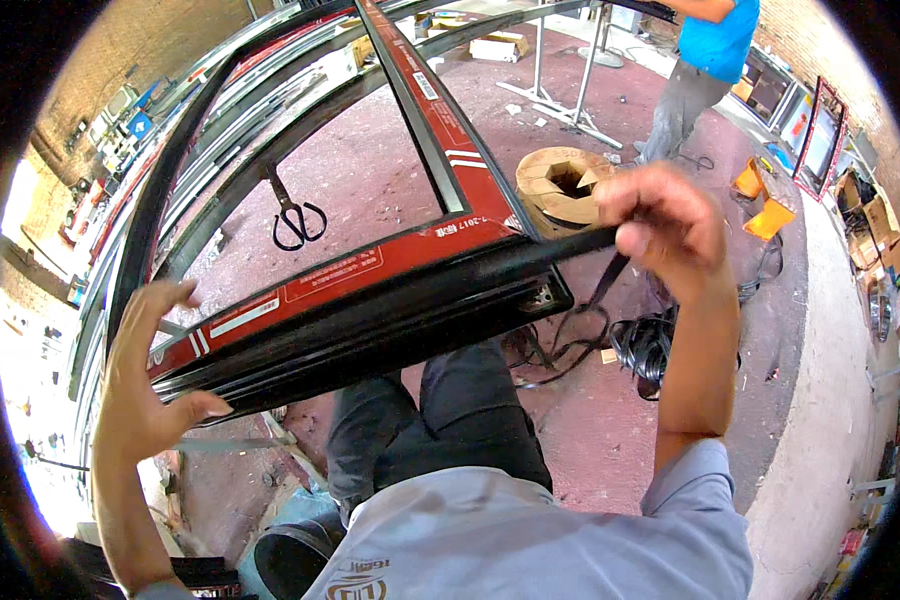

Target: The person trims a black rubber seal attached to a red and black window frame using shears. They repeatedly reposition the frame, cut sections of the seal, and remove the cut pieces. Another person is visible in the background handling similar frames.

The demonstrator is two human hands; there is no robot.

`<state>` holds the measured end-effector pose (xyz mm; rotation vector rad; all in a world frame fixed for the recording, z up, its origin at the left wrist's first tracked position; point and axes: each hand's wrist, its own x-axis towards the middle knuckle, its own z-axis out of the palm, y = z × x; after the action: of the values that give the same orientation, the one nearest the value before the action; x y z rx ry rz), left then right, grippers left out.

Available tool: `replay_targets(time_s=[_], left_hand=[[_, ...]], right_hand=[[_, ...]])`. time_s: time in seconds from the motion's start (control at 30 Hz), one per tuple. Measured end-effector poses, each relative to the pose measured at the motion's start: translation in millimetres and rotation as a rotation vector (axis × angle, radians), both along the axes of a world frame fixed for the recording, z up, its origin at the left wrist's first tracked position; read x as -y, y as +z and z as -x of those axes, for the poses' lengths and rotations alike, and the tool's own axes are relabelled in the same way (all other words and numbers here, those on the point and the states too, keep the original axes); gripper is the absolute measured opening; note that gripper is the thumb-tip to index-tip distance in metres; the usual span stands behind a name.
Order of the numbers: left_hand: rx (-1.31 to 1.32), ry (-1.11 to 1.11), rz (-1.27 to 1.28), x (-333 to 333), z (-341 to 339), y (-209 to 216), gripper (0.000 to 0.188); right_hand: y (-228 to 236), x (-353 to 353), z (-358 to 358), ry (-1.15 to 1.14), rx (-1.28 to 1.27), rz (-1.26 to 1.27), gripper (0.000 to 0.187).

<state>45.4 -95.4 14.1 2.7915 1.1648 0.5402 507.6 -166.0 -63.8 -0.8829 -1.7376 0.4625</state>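
In front of me a window frame (335,270) covered with red printed film lies raised above the floor, its black grooved edge toward me. My left hand (135,370) grips the frame's left corner, thumb against the near edge and fingers curled over the top. Along that edge runs a black rubber strip (580,245), and my right hand (670,225) pinches it just beyond the right corner. From there the strip's tail drops toward a loose black coil (645,345) on the floor. Black-handled scissors (300,225) show through the frame's opening.
A wooden spool (565,185) stands on the reddish floor beyond the right corner. Farther right are an orange-yellow object (765,205) and boxes along the wall. A co-worker in a blue shirt (718,40) stands at the back right, near a metal stand (575,110). Long profiles lie at left.
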Motion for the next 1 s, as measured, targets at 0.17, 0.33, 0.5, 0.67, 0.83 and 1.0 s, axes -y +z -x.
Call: replay_targets(time_s=[0.17, 0.33, 0.5, 0.67, 0.83, 1.0], left_hand=[[0.09, -0.387, 0.209, -40, -113, 32, 0.072], [-0.007, -0.692, 0.243, -62, -226, 20, 0.043], [-0.272, -0.753, 0.436, -71, -282, 10, 0.044], [-0.332, -0.721, 0.549, -74, -287, 9, 0.046], [-0.432, -0.687, 0.506, -76, -297, 9, 0.046], [-0.51, -0.757, 0.529, -77, -302, 16, 0.042]], right_hand=[[27, -18, -9, 0.043, -0.018, 0.172, 0.034], [27, -21, -8, 0.147, -0.024, 0.214, 0.035], [3, -19, -16, 0.219, -0.145, 0.235, 0.033], [-18, -15, -10, 0.183, -0.294, 0.233, 0.041], [-93, 1, 30, -0.292, -0.689, -0.098, 0.024], [-183, 23, 109, -0.636, -0.299, -0.229, 0.016]])
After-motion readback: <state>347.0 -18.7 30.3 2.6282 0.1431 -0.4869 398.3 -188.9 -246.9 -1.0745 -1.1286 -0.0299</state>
